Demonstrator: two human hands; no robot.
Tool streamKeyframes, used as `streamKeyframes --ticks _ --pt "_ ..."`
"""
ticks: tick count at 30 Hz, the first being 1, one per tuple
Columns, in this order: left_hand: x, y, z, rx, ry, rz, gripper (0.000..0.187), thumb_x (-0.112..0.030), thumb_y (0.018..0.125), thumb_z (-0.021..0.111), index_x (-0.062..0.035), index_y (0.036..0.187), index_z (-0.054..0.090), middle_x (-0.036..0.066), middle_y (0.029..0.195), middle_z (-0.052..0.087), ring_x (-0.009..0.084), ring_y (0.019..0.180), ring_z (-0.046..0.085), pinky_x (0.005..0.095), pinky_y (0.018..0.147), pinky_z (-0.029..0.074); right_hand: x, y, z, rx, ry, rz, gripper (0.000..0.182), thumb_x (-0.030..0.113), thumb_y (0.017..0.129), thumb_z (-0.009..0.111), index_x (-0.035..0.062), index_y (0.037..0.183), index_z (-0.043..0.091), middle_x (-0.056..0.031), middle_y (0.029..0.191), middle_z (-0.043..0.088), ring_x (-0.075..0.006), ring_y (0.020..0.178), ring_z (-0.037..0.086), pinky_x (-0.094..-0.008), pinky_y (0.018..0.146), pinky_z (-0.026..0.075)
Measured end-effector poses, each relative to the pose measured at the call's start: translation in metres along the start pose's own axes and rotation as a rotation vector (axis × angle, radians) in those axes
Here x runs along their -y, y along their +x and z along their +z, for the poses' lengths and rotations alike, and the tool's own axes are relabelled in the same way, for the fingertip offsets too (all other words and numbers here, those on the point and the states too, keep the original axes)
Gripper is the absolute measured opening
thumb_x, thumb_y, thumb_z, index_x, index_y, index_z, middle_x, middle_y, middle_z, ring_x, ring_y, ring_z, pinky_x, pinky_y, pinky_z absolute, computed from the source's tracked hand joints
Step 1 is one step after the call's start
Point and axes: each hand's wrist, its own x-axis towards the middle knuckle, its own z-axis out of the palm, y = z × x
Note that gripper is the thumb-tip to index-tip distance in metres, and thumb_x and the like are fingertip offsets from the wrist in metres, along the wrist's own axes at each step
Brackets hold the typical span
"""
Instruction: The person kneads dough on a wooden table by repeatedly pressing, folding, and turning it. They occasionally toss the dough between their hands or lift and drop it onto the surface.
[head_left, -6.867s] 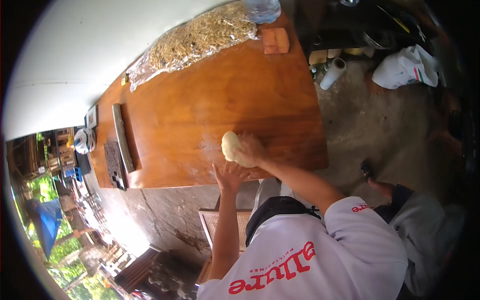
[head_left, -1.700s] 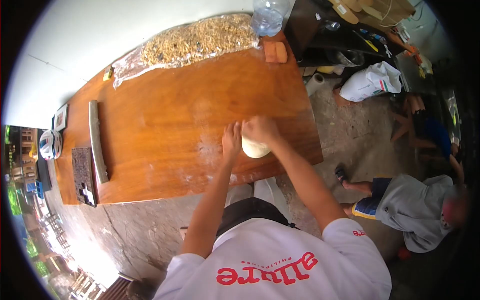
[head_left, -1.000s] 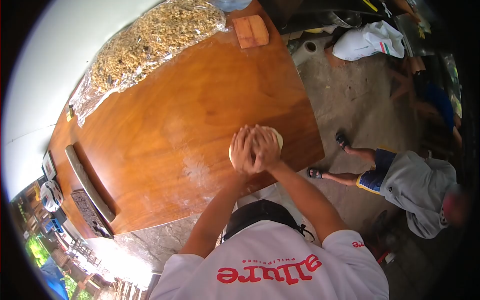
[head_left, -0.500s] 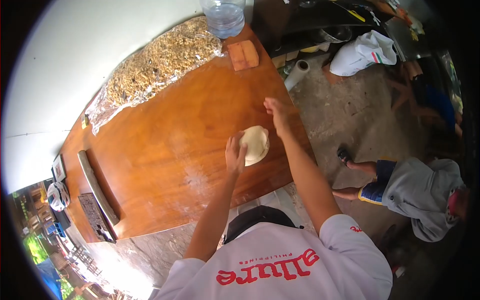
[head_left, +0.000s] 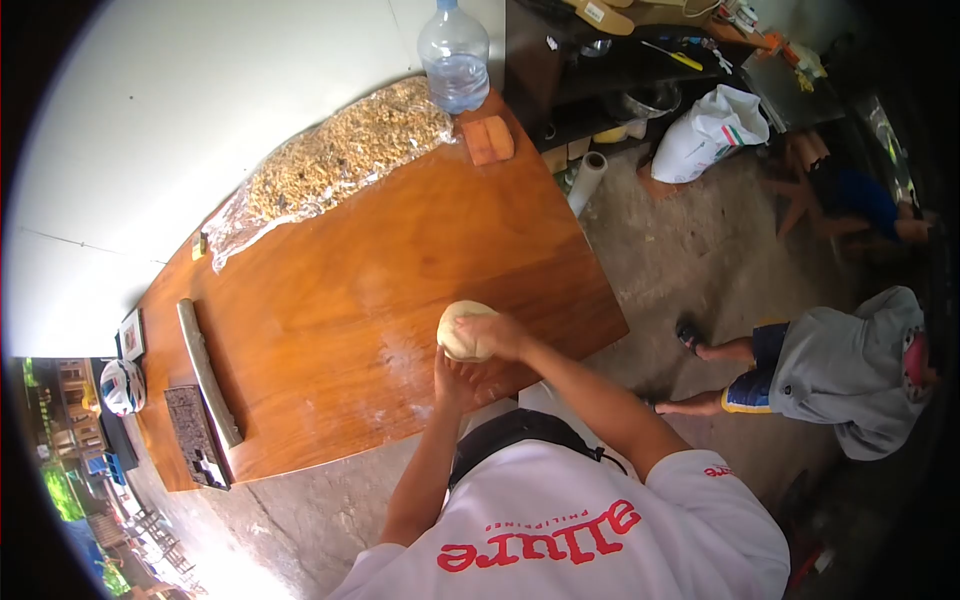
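Note:
A pale round ball of dough [head_left: 458,328] rests on the floured near part of a long wooden table [head_left: 330,300]. My right hand [head_left: 497,335] lies over the dough's right side, fingers curled onto it. My left hand [head_left: 456,378] sits just below the dough at the table's near edge, fingers up against the ball's underside.
A clear bag of grain [head_left: 335,160], a water bottle [head_left: 455,55] and a small wooden block [head_left: 489,139] stand at the far end. A long grey bar [head_left: 208,372] and a dark tray [head_left: 192,450] lie at the left end. A person in grey [head_left: 850,370] crouches at right.
My right hand came back from the table's right edge onto the dough. The dough and both hands drew nearer to the table's near edge, and my left hand slid below the ball.

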Motion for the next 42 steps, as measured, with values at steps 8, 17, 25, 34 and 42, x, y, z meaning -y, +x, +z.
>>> streamKeyframes --ticks 8,17,25,34,42 --pt "-0.006 -0.004 -0.018 0.344 -0.348 -0.035 0.117 -0.095 0.067 0.036 -0.0146 0.152 0.025 0.017 0.156 0.022 0.0392 0.141 0.026 0.0610 0.115 0.021 0.055 0.000 0.036 -0.067 0.236 0.420 0.070 0.057 0.086 0.053 0.0043 0.133 0.053 -0.0232 0.140 0.048 -0.0384 0.132 0.043 -0.0472 0.108 0.037" --pt "-0.072 -0.054 -0.008 0.442 -0.181 0.358 0.080 -0.071 0.089 0.040 -0.0049 0.134 0.050 0.015 0.118 0.064 0.0347 0.105 0.062 0.0492 0.092 0.051 0.115 -0.083 -0.035 -0.256 1.201 0.310 0.057 0.048 0.093 0.056 0.0048 0.130 0.055 -0.0138 0.137 0.052 -0.0267 0.127 0.050 -0.0410 0.097 0.048" --pt "-0.051 -0.157 0.085 0.424 0.320 1.088 0.075 -0.047 0.094 0.052 -0.0067 0.152 0.025 0.021 0.134 0.050 0.0292 0.121 0.053 0.0420 0.101 0.044 0.165 -0.094 -0.030 -0.447 2.086 0.172 0.048 0.045 0.097 0.051 0.0077 0.127 0.055 -0.0113 0.118 0.063 -0.0234 0.107 0.062 -0.0402 0.088 0.053" --pt "0.002 -0.160 0.075 0.665 -0.171 0.315 0.082 -0.073 0.091 0.034 -0.0150 0.149 0.034 0.010 0.146 0.044 0.0314 0.134 0.042 0.0497 0.111 0.035 0.154 -0.109 -0.058 -0.634 1.387 0.235 0.039 0.041 0.097 0.055 0.0048 0.106 0.066 -0.0099 0.104 0.069 -0.0224 0.099 0.065 -0.0344 0.085 0.052" --pt "0.026 -0.131 0.078 0.595 -0.489 0.313 0.051 -0.045 0.100 0.039 -0.0120 0.139 0.043 0.008 0.137 0.053 0.0265 0.127 0.049 0.0443 0.107 0.042 0.167 -0.098 -0.115 -0.780 -0.486 -0.093 0.048 0.048 0.098 0.046 0.0079 0.115 0.066 -0.0163 0.111 0.067 -0.0286 0.108 0.062 -0.0460 0.098 0.042"
